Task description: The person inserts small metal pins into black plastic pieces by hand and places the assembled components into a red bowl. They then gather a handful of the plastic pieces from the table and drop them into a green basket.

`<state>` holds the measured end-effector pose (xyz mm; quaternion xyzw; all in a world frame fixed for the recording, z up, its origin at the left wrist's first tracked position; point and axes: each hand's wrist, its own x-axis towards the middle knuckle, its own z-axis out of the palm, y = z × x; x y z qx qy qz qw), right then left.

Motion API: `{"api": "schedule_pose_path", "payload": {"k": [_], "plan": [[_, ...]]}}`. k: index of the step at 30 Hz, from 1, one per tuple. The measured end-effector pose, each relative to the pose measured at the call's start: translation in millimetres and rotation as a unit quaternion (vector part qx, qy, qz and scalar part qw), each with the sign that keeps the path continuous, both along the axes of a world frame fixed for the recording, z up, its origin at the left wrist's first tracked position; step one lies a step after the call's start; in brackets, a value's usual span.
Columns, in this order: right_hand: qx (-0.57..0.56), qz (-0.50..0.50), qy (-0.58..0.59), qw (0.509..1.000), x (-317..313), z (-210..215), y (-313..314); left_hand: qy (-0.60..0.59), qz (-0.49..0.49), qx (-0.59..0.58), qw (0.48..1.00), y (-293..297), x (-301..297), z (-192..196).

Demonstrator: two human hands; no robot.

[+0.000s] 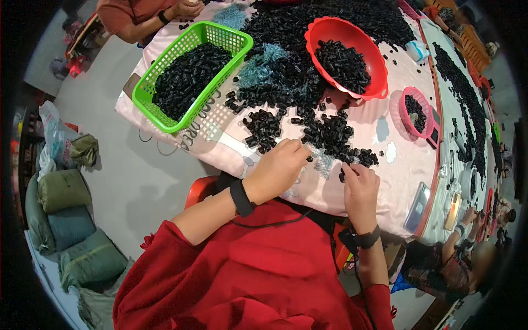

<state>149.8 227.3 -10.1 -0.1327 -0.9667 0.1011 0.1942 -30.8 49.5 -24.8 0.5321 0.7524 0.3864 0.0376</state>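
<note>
Black parts (330,137) lie just beyond both hands (280,165).

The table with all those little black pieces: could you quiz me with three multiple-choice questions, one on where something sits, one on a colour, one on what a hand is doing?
1. Where does the green basket sit relative to the red bowl?
A. To its left
B. To its right
C. Inside it

2. What colour is the small basket right of the red bowl?
A. Blue
B. Pink
C. Yellow

3. What is the right hand doing?
A. Resting flat and empty
B. Pinching a small black piece
C. Gripping the bowl

Answers:
1 A: the green basket lies toward the table's left corner.
2 B: its rim and mesh are pink.
3 B: its fingertips close on a black piece at the pile's edge.
</note>
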Motion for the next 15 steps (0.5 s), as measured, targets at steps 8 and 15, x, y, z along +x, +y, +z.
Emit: {"api": "schedule_pose_path", "payload": {"k": [8,15], "plan": [[-0.002,0.026,0.035,0.999,5.0,-2.4,-15.1,0.035,0.001,-0.008,0.999,-8.2,0.8,6.3],[0.016,0.019,-0.012,1.0,7.4,-11.8,-18.4,0.106,-0.049,-0.048,0.992,-0.3,4.4,2.0]]}}
